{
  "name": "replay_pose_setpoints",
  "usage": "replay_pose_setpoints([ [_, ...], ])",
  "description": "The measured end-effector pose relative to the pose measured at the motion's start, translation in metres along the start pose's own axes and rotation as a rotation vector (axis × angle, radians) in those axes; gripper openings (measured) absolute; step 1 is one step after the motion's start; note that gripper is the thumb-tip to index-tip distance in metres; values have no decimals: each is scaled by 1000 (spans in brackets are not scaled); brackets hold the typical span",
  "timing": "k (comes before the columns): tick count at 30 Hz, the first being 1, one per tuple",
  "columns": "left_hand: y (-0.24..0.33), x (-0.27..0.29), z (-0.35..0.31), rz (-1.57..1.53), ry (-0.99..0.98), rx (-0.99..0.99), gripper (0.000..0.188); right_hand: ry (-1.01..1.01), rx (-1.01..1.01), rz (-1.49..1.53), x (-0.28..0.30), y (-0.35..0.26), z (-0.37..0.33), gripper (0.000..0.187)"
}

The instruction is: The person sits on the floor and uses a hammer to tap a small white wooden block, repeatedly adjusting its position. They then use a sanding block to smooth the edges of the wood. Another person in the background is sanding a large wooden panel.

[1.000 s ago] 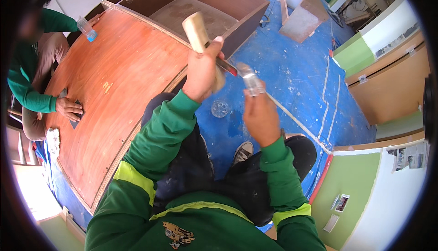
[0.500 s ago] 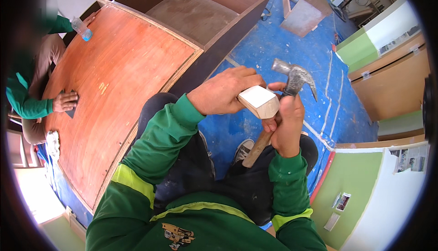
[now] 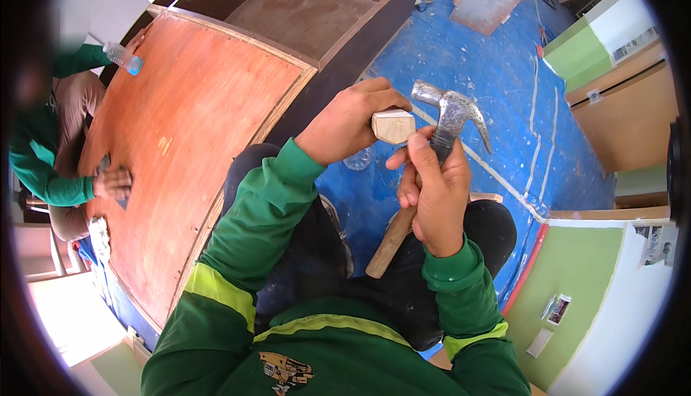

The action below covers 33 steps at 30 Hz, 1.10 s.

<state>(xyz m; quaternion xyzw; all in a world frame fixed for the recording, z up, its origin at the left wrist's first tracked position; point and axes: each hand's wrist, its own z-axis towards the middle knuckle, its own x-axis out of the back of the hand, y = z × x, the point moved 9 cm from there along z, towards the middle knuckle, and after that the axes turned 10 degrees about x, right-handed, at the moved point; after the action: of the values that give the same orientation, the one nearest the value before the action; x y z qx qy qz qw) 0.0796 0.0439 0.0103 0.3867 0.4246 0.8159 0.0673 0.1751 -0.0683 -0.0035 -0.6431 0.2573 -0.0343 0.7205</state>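
In front of me, my left hand (image 3: pixel 353 121) grips a short wooden block (image 3: pixel 394 128) with a white upper face and a pale, angled end turned toward me. Its far part is hidden behind my fingers. Just to the right, my right hand (image 3: pixel 443 198) is closed around a claw hammer (image 3: pixel 452 114) below its worn metal head. The claw points right and the wooden handle slants down to the left, over my knees. A small gap separates my right fingertips from the block.
On the left lies a large reddish wooden panel (image 3: pixel 209 93), where a co-worker's hand (image 3: pixel 114 182) presses a dark pad. A water bottle (image 3: pixel 122 57) lies on it. Beyond stands an open brown cabinet (image 3: pixel 302 7). Blue sheeting (image 3: pixel 475 57) covers the floor; a green-and-white wall (image 3: pixel 576 281) rises right.
The block has tipped so that its end shows more and its white face less. My right hand has opened a gap from it, and the hammer head has shifted left. The co-worker's hand has slid.
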Motion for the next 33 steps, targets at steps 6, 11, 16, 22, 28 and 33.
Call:
replay_pose_setpoints([
  [6,23,4,4,96,61,-123,47,46,47,-3,-1,1,5,39],
  [11,3,0,4,130,167,-58,51,94,18,-36,6,3,5,35],
  [16,-35,-31,7,-155,-55,148,47,114,12,2,11,7,6,32],
  [22,-49,-35,8,-344,-25,327,45,84,42,89,12,5,2,28],
  [28,-40,-50,8,-487,-64,357,43,79,42,131,19,1,-2,25],
  [33,-44,-55,8,-492,-69,326,41,71,22,123,22,2,-5,24],
])
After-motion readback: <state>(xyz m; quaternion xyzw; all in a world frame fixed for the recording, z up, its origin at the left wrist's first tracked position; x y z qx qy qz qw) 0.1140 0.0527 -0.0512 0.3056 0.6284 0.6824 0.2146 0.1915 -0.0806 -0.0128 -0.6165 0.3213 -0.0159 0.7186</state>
